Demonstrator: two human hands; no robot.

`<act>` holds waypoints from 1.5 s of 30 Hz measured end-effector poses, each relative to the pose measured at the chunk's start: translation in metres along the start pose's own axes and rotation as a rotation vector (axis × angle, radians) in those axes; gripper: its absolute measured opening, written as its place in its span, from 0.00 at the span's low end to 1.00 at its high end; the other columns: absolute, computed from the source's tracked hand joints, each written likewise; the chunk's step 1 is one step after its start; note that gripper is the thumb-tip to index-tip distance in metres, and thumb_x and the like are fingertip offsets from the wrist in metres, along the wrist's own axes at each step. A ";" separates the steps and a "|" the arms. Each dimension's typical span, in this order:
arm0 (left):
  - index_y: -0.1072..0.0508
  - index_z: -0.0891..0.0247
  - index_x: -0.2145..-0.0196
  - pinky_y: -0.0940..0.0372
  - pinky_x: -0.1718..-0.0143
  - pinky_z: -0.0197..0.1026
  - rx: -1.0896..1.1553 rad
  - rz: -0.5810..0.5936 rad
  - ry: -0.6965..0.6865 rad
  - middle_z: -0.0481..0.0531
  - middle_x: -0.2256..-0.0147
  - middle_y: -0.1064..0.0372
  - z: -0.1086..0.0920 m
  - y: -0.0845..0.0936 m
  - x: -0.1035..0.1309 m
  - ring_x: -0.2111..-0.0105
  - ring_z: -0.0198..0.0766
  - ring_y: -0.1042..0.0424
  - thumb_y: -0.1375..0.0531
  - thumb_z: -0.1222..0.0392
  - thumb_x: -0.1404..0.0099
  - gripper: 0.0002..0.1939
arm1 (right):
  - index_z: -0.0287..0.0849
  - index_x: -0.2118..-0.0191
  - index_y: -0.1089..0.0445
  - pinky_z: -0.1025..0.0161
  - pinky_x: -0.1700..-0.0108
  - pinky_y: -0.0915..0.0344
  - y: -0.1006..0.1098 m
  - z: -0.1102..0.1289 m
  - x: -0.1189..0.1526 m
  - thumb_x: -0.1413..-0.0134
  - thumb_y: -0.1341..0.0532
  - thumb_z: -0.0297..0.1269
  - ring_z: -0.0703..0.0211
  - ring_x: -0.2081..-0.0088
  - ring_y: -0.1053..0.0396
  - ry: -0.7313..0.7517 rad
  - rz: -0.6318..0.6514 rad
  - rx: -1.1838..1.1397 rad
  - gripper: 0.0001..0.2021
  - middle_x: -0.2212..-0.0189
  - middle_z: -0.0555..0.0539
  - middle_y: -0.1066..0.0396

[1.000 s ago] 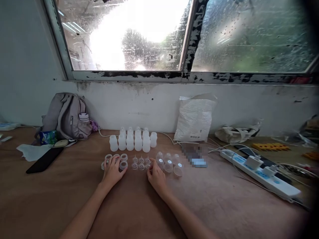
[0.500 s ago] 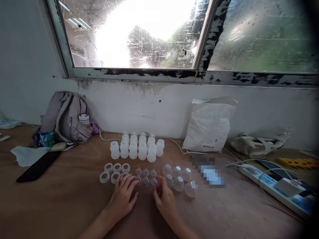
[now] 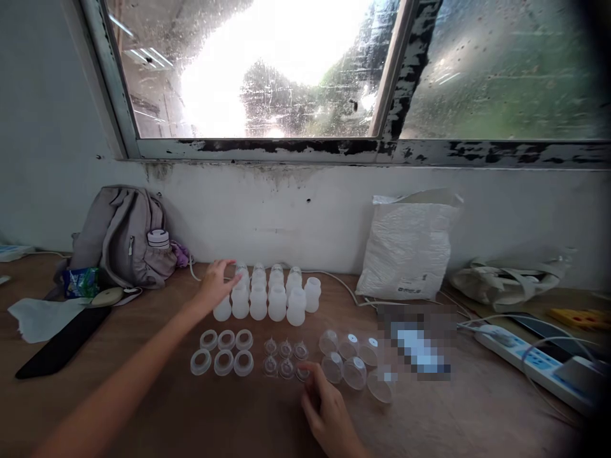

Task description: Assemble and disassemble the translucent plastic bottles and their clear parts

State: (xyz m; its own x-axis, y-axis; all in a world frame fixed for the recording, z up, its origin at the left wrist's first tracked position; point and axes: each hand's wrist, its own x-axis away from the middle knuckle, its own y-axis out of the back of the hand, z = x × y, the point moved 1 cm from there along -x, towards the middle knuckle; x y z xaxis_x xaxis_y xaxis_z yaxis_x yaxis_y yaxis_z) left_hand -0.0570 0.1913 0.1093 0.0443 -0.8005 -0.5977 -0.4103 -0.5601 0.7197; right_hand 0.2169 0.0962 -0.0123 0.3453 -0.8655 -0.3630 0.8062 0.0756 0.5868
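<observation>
My left hand (image 3: pixel 217 286) reaches over the left end of the group of white baby bottles (image 3: pixel 258 302). Its fingers are spread, with the fingertips by the back-left bottle; I cannot tell if they touch it. My right hand (image 3: pixel 327 404) rests low on the table, index finger stretched out at the front-right clear bottle nipple (image 3: pixel 302 373), the other fingers loosely bent. The nipples lie in two rows. To their left are two rows of white bottle collar rings (image 3: pixel 224 362). On their right, several clear caps (image 3: pixel 354 373) lie in two rows.
A grey backpack (image 3: pixel 126 235) and a black flat case (image 3: pixel 62 346) are at the left. A white plastic bag (image 3: pixel 405 248) leans on the wall. At right lie a power strip (image 3: pixel 529 366) with cables and a pale cloth bag (image 3: pixel 508 277). A blurred patch covers something beside the caps.
My left hand has moved from the rings and nipples up and away to the bottles. My right hand stays near the front-right nipple. The view has tilted slightly upward.
</observation>
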 end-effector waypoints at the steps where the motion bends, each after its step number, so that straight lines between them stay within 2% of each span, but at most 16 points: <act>1: 0.35 0.64 0.57 0.43 0.53 0.47 -0.017 0.044 0.048 0.57 0.58 0.34 0.010 -0.004 -0.015 0.55 0.46 0.36 0.45 0.49 0.46 0.22 | 0.43 0.58 0.42 0.68 0.73 0.39 0.000 0.000 0.000 0.53 0.50 0.29 0.62 0.77 0.37 -0.002 -0.006 -0.001 0.13 0.78 0.51 0.38; 4: 0.35 0.66 0.56 0.42 0.54 0.47 0.018 0.291 0.164 0.61 0.55 0.35 0.033 -0.022 -0.041 0.54 0.50 0.36 0.43 0.43 0.52 0.30 | 0.43 0.58 0.42 0.68 0.74 0.39 0.002 0.001 -0.001 0.53 0.50 0.29 0.62 0.77 0.37 -0.004 -0.033 -0.007 0.13 0.78 0.51 0.38; 6: 0.33 0.64 0.58 0.41 0.55 0.43 0.066 0.370 0.172 0.59 0.55 0.33 0.039 -0.031 -0.046 0.55 0.48 0.35 0.43 0.41 0.53 0.29 | 0.43 0.59 0.41 0.68 0.74 0.39 0.002 0.001 -0.001 0.53 0.49 0.30 0.62 0.77 0.37 0.003 -0.045 -0.007 0.12 0.78 0.51 0.38; 9: 0.30 0.64 0.63 0.38 0.58 0.42 0.079 0.362 0.163 0.57 0.58 0.31 0.040 -0.037 -0.046 0.57 0.48 0.33 0.43 0.41 0.54 0.27 | 0.42 0.59 0.41 0.68 0.75 0.39 0.002 0.000 -0.003 0.53 0.49 0.30 0.63 0.79 0.38 0.013 -0.038 -0.011 0.12 0.80 0.52 0.39; 12: 0.29 0.65 0.64 0.39 0.57 0.43 0.089 0.243 0.170 0.58 0.58 0.31 0.032 -0.026 -0.048 0.57 0.48 0.33 0.43 0.42 0.53 0.26 | 0.42 0.59 0.42 0.69 0.75 0.39 0.001 -0.003 -0.002 0.53 0.49 0.29 0.63 0.79 0.38 0.032 -0.050 -0.013 0.12 0.80 0.52 0.39; 16: 0.30 0.64 0.63 0.42 0.53 0.43 0.152 -0.105 0.041 0.55 0.59 0.32 0.005 0.014 -0.044 0.57 0.44 0.35 0.42 0.46 0.50 0.21 | 0.44 0.58 0.41 0.69 0.76 0.40 -0.005 -0.005 0.005 0.52 0.49 0.29 0.64 0.80 0.39 0.093 -0.032 0.017 0.13 0.80 0.52 0.38; 19: 0.33 0.61 0.59 0.42 0.54 0.42 0.294 -0.265 0.015 0.51 0.58 0.33 -0.029 0.046 -0.024 0.58 0.40 0.34 0.43 0.49 0.48 0.20 | 0.45 0.57 0.41 0.69 0.75 0.40 -0.004 0.005 0.010 0.50 0.50 0.30 0.64 0.78 0.38 0.133 0.021 -0.022 0.13 0.76 0.50 0.36; 22: 0.33 0.62 0.60 0.41 0.56 0.41 0.465 -0.228 0.039 0.51 0.60 0.33 -0.067 0.066 0.007 0.60 0.40 0.34 0.44 0.50 0.46 0.18 | 0.44 0.56 0.42 0.66 0.69 0.38 0.009 0.025 0.007 0.50 0.49 0.31 0.62 0.73 0.37 0.117 0.040 -0.133 0.13 0.70 0.47 0.36; 24: 0.32 0.64 0.63 0.40 0.59 0.39 0.587 -0.077 0.028 0.52 0.64 0.32 -0.091 0.068 0.028 0.63 0.40 0.34 0.43 0.51 0.46 0.16 | 0.43 0.53 0.45 0.63 0.62 0.38 0.023 0.042 -0.001 0.50 0.47 0.34 0.60 0.66 0.36 0.059 0.009 -0.227 0.17 0.64 0.45 0.37; 26: 0.31 0.65 0.65 0.40 0.62 0.38 0.711 0.145 0.005 0.51 0.68 0.32 -0.111 0.062 0.046 0.66 0.39 0.34 0.43 0.53 0.45 0.14 | 0.44 0.48 0.50 0.60 0.56 0.41 0.038 0.057 -0.012 0.53 0.42 0.38 0.56 0.56 0.39 -0.002 0.018 -0.339 0.26 0.55 0.42 0.41; 28: 0.30 0.65 0.69 0.40 0.66 0.36 0.845 0.301 -0.028 0.50 0.71 0.33 -0.127 0.049 0.060 0.68 0.38 0.34 0.42 0.53 0.46 0.12 | 0.43 0.48 0.48 0.59 0.55 0.43 0.047 0.068 -0.022 0.58 0.38 0.42 0.54 0.54 0.41 -0.035 0.149 -0.506 0.30 0.54 0.42 0.41; 32: 0.31 0.65 0.66 0.42 0.75 0.32 1.206 0.507 0.093 0.50 0.71 0.35 -0.145 0.018 0.077 0.72 0.34 0.35 0.41 0.54 0.47 0.13 | 0.36 0.64 0.34 0.65 0.66 0.41 0.043 0.075 -0.032 0.67 0.35 0.45 0.59 0.67 0.36 -0.212 0.518 -0.871 0.23 0.69 0.46 0.33; 36: 0.36 0.61 0.57 0.41 0.75 0.34 1.550 0.585 0.274 0.52 0.66 0.34 -0.148 -0.001 0.087 0.71 0.36 0.34 0.40 0.56 0.49 0.21 | 0.36 0.68 0.35 0.67 0.72 0.42 0.026 0.068 -0.028 0.75 0.33 0.37 0.63 0.75 0.36 -0.408 0.551 -1.047 0.21 0.77 0.50 0.34; 39: 0.34 0.63 0.61 0.41 0.75 0.34 1.542 0.667 0.353 0.48 0.75 0.37 -0.145 -0.008 0.091 0.76 0.33 0.35 0.39 0.61 0.50 0.16 | 0.35 0.74 0.35 0.66 0.71 0.41 0.015 0.062 -0.023 0.76 0.34 0.33 0.61 0.75 0.34 -0.433 0.575 -1.171 0.15 0.80 0.50 0.34; 42: 0.34 0.64 0.65 0.42 0.77 0.33 1.509 0.642 0.415 0.46 0.80 0.39 -0.140 -0.017 0.094 0.78 0.32 0.37 0.42 0.63 0.48 0.11 | 0.36 0.75 0.38 0.64 0.73 0.39 0.005 0.057 -0.018 0.74 0.38 0.32 0.62 0.78 0.34 -0.506 0.575 -1.288 0.13 0.83 0.51 0.35; 45: 0.35 0.64 0.67 0.43 0.77 0.32 1.490 0.600 0.447 0.46 0.80 0.38 -0.134 -0.029 0.099 0.79 0.32 0.37 0.43 0.64 0.48 0.09 | 0.37 0.73 0.39 0.66 0.80 0.41 -0.003 0.051 -0.014 0.72 0.40 0.30 0.64 0.83 0.38 -0.635 0.503 -1.175 0.12 0.85 0.51 0.36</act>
State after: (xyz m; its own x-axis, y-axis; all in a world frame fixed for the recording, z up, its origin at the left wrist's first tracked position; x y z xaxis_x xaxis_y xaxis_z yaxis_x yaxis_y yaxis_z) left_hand 0.0819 0.1001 0.0766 -0.2983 -0.9532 -0.0493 -0.9035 0.2987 -0.3074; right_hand 0.1853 0.0830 0.0284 0.6920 -0.6715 0.2651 0.6963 0.5239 -0.4906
